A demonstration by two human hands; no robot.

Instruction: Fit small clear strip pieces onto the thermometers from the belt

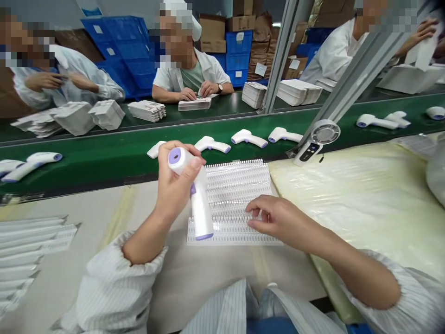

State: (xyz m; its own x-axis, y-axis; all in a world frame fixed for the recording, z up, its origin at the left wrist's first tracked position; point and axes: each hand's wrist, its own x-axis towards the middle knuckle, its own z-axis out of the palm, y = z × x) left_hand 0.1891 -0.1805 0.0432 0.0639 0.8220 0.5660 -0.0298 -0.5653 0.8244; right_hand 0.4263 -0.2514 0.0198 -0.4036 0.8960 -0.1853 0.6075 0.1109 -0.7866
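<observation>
My left hand (175, 183) is shut around a white infrared thermometer (201, 213), with its lilac-ringed sensor end tilted up and its handle pointing down. The base of the handle is just above a clear ridged plastic tray (236, 185) and overlaps it. My right hand (269, 220) lies on the tray's lower right part, fingers slightly curled and spread, holding nothing.
A green conveyor belt (93, 162) carries several white thermometers beyond the tray. A small white fan (321, 134) stands at its edge, and a pale yellow padded sheet (351, 195) lies to the right. Stacked clear trays (31, 246) lie left. Co-workers handle white cartons across the belt.
</observation>
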